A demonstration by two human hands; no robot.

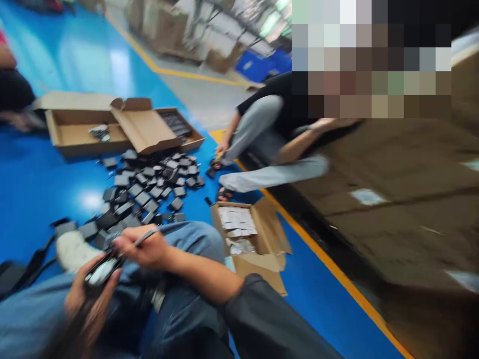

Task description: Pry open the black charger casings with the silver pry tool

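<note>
My left hand [77, 294] is wrapped round a small black case [95, 286] with a whitish patch on top, held low over my lap. My right hand [151, 249] grips a slim grey pen-like tool [146, 236], its fingertips at the far end of the case. Motion blur hides the tool's tip and exact kind. On the blue floor just beyond lies a pile of small black and grey box-shaped units [142, 194]. My light-coloured shoe [71, 251] is beside the left hand.
A long open carton [80, 147] stands behind the pile, next to another carton [194, 142] with dark pieces. At right, an open carton [213, 219] holds white labelled packs. A co-worker [262, 129] sits beside big brown boxes [404, 219]; another person [15, 94] is at far left.
</note>
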